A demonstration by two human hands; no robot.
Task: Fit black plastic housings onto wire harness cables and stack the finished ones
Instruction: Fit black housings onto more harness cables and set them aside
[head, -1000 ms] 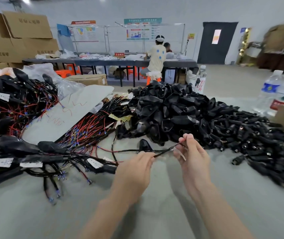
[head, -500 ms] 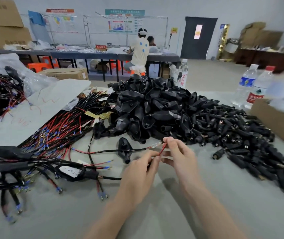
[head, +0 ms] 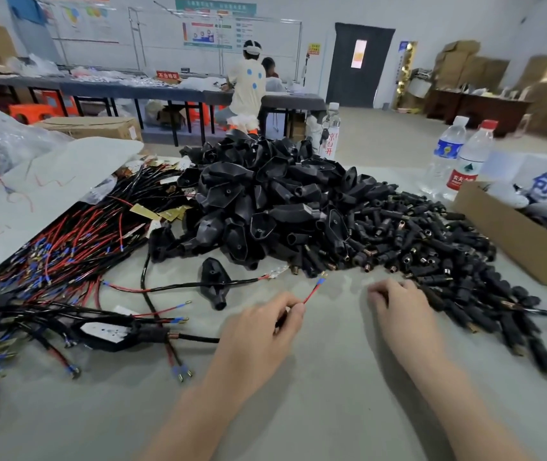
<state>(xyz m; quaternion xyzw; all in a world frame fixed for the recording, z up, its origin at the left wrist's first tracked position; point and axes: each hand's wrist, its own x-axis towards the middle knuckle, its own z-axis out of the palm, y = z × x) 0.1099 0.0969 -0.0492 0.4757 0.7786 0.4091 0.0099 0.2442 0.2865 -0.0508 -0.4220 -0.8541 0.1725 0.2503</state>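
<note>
My left hand pinches a red wire of a harness cable; its terminal end points up and right. One black housing sits threaded on that cable on the table. My right hand rests apart from the wire, fingers curled at the edge of the pile of small black connectors; whether it grips one is hidden. A big heap of black housings lies behind. Loose red and black harness cables spread at the left.
A cardboard box stands at the right edge with two water bottles behind it. A white sheet covers part of the left. Finished harnesses lie at near left. A person sits at a far table.
My right hand let go of the wire end and moved right to the connector pile. My left hand still holds the wire. The view shifted right and down.
</note>
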